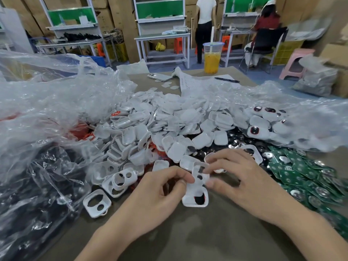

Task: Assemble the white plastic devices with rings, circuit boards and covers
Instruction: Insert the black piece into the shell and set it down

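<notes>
My left hand (160,189) and right hand (241,178) both pinch one white shell (200,175) by its edges, with a ringed shell (194,201) on the table (188,232) just under my fingertips. Early step, I reckon; next needs a circuit board (305,172) from right of my fingers.

White shell (200,175) in the pinch looks like smooth, semi-glossy plastic. Right of the grip, green circuit boards (301,172) with shiny metal discs (320,192). Left, crinkly clear plastic bags (47,110); underneath, matt brown tabletop (188,232).

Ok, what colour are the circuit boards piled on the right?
The circuit boards are green; head view.
</notes>
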Demonstrator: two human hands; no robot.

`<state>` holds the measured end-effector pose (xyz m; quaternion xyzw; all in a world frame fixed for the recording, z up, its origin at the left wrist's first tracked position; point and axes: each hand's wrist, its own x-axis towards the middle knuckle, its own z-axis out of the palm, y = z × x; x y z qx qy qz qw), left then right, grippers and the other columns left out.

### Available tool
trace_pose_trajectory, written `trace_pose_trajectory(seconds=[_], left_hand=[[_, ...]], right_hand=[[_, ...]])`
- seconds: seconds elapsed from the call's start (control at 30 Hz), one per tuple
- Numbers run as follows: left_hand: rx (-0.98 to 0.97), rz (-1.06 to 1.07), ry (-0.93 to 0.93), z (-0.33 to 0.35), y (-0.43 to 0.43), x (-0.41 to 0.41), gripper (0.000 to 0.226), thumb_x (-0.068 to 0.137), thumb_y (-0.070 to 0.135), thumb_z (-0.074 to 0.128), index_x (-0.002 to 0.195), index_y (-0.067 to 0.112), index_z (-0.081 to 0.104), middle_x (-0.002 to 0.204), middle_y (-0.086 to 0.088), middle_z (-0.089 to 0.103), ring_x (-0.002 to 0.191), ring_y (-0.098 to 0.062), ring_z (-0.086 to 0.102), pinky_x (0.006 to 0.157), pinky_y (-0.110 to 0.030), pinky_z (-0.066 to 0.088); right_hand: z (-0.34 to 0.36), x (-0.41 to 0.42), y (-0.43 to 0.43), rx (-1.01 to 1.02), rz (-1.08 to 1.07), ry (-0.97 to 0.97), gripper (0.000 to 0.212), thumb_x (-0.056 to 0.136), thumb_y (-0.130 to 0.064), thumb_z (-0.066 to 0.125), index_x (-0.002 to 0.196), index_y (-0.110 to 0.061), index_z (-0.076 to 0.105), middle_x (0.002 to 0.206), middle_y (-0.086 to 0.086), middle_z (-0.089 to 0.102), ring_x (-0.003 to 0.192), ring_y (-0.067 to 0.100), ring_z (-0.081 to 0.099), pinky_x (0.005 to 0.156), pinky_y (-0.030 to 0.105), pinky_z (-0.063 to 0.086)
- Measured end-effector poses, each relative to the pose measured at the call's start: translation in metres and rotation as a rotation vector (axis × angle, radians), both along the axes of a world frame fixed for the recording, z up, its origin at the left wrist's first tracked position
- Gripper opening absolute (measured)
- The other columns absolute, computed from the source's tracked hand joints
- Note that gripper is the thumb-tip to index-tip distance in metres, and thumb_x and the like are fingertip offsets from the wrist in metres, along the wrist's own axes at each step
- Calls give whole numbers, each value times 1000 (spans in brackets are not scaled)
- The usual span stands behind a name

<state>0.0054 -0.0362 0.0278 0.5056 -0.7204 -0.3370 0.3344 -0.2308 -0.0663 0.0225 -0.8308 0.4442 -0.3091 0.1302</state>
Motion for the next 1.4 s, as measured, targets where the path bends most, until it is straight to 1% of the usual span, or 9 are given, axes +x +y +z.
trace_pose_trajectory(seconds=[0.13,0.3,0.5,0.73,0.87,1.0,1.07,1.2,1.4], left_hand=[[13,-18,-41,-2,0,0,20,89,41,50,95,45,68,75,-1,65,58,-6,46,56,-25,39],[46,-26,-55,-1,0,0,22,88,42,49,95,45,70,73,-4,63,59,-6,46,57,-20,37],[74,-67,-90,-1,0,-3,27,84,47,46,97,46,70,81,1,69,78,-29,61,71,-40,46],[36,-83,-115,-3,-2,-4,24,87,45,48,98,46,69,75,6,66,66,-30,58,61,-37,45],[29,-95,-166,-2,-1,-4,23,91,42,48,100,48,68,80,13,68,67,-25,61,65,-39,50],[-29,-102,-220,-2,-1,-5,22,95,31,52,100,44,69,78,22,65,60,-7,55,55,-17,39],[-50,-106,-256,-1,-1,-7,22,97,26,54,99,42,70,78,26,64,62,0,55,58,-11,36],[-65,-101,-267,-1,1,-8,22,96,23,57,98,39,71,72,33,59,59,4,53,57,-8,35],[-97,-115,-293,-1,2,-9,18,96,25,57,99,39,68,75,36,58,61,2,54,58,-7,34]], right_hand=[[-3,-5,10,37,70,175,55,74,-84,55,110,-44,68,131,-30,50,139,-2,30,116,32,27],[-3,-4,8,9,94,221,61,73,-83,56,114,-40,68,135,-21,51,140,1,30,118,45,30],[-4,-6,6,74,110,214,52,76,-83,56,112,-46,65,137,-27,45,144,0,23,119,37,26],[-8,-5,4,71,117,155,50,75,-83,55,107,-47,65,133,-30,46,141,-2,25,116,34,30],[-10,-5,3,72,127,154,49,75,-83,56,107,-46,65,133,-30,46,140,0,28,115,36,31],[-10,-5,3,70,127,150,50,76,-81,57,110,-46,64,133,-31,45,141,1,28,115,35,31],[-9,-3,3,56,134,131,48,76,-78,61,112,-45,63,132,-31,47,139,3,32,114,36,33],[-9,-2,4,32,167,88,35,77,-68,70,102,-44,65,124,-31,56,136,0,37,114,38,35],[-10,-2,5,8,182,94,27,80,-67,64,92,-44,70,113,-32,63,130,-4,40,116,44,32]])
